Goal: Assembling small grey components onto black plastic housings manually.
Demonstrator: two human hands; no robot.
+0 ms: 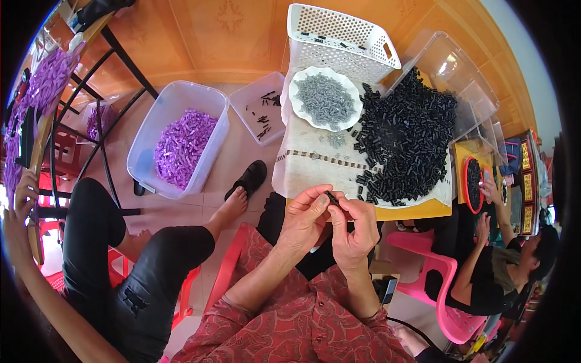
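My left hand (304,216) and my right hand (354,233) meet in front of the table's near edge. Both are closed in a pinch around one small black tube-like plastic piece (331,198), mostly covered by the fingertips. Just beyond, a large pile of similar black pieces (411,133) spreads over the right half of the cloth-covered table (302,178). A white scalloped plate (295,91) on the far left part of the cloth carries a heap of small clear plastic parts (327,100). Several more clear parts lie loose below the plate.
A white perforated basket (339,57) stands at the back, beside a tipped clear bin (484,85). Left on the floor are a tub (136,160) of purple pieces and a shallow tray (242,100) with black pieces. People sit close on both sides; a pink chair (448,272) is right.
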